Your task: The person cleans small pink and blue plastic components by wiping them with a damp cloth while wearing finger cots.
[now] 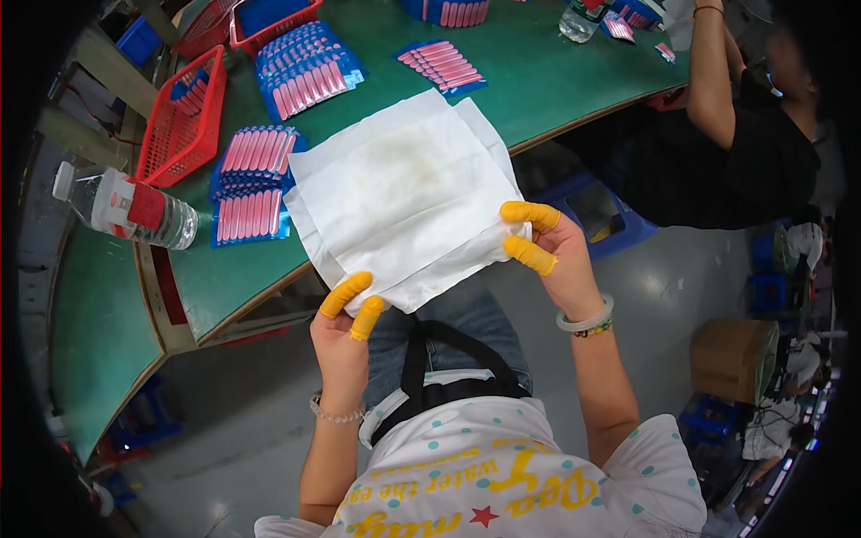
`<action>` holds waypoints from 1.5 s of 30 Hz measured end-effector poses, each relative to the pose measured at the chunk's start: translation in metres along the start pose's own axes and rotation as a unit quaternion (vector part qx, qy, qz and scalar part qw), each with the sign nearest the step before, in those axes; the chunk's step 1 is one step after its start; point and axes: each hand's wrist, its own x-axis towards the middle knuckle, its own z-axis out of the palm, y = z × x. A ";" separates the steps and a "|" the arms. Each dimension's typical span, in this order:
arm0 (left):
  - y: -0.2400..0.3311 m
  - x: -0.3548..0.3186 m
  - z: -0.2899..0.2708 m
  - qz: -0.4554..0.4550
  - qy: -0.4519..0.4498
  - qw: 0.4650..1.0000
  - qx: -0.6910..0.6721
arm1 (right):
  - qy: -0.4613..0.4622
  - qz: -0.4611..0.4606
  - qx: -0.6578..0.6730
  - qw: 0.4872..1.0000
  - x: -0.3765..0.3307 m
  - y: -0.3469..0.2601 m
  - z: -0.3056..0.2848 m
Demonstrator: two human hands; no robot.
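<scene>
A white cloth or paper sheet, layered and creased with a faint yellowish stain in its middle, is stretched between my two hands over the table's edge. My left hand pinches its near left corner, with yellow finger cots on thumb and forefinger. At the near right corner, my right hand grips the sheet the same way, also in yellow finger cots. Just left of the sheet lie blue packs with rows of pink sticks. The sheet hides part of the green table beneath it.
Red plastic baskets stand at the far left, beside a tilted clear water bottle. More pink-stick packs lie farther back, with another bottle. A person in black sits at the right by a blue stool.
</scene>
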 end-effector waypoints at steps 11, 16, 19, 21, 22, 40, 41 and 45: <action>0.003 0.006 0.003 -0.026 0.020 0.999 0.041 | -0.025 -0.012 0.004 1.000 0.005 -0.010 0.025; 0.012 -0.011 0.008 0.187 0.108 0.887 0.408 | 0.000 -0.027 -0.003 1.000 0.009 -0.018 0.039; 0.021 -0.020 0.032 0.313 0.146 0.825 0.447 | 0.011 -0.040 0.011 0.999 0.009 -0.020 0.051; 0.049 -0.022 0.059 0.373 -0.003 0.787 0.492 | 0.018 -0.042 0.015 0.999 0.008 -0.018 0.056; 0.055 -0.019 0.069 0.373 0.002 0.785 0.494 | 0.034 -0.062 -0.003 0.997 0.008 -0.019 0.061; 0.048 0.010 0.082 0.474 -0.067 0.681 0.553 | 0.125 -0.264 -0.361 0.886 0.008 -0.027 0.079; 0.048 0.012 0.081 0.467 -0.074 0.682 0.557 | 0.110 -0.239 -0.350 0.899 0.007 -0.028 0.080; 0.046 0.018 0.079 0.472 -0.063 0.689 0.546 | 0.103 -0.213 -0.312 0.920 0.009 -0.023 0.081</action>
